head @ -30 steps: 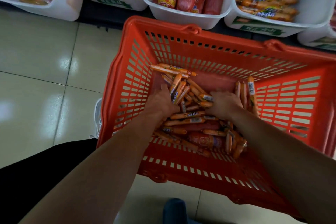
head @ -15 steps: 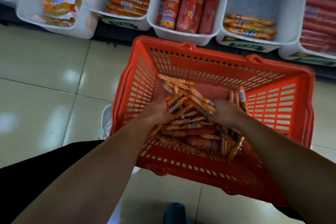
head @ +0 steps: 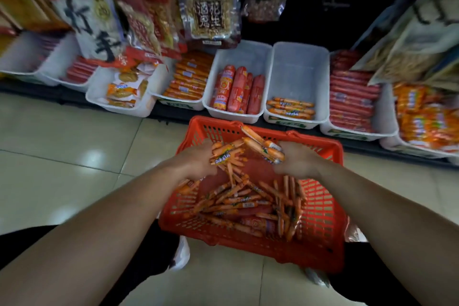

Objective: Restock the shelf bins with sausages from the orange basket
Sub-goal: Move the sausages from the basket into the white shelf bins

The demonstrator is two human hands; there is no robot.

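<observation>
1. Step in hand: scooping a load up out of the orange basket (head: pixel 320 208), parked on the floor (head: pixel 74 161) in the lower middle of the frame.
2. Gripping a messy fistful of thin orange sausages (head: pixel 223 155) in the left hand (head: pixel 196 163), fingers curled round them. Same deal with the right hand (head: pixel 295 160): clutching a second bunch, with a few ends poking toward the top of the frame. Holding both hands up over the basket's far end.
3. Leaving plenty more loose in the basket bottom.
4. Best guess for the target: the white bin (head: pixel 298 69) at centre-right, just past the basket's far rim. Mostly bare, holding only a thin layer of matching sticks at its front. Sitting right beside the fat red sausages (head: pixel 238 92).
5. Next move, probably: carrying both bunches forward over the rim and that bin's front lip, then laying them flat alongside the ones there.
6. Worth squeezing firmly: slick wrappers and loose ends, so easy to drop a couple on the floor.
</observation>
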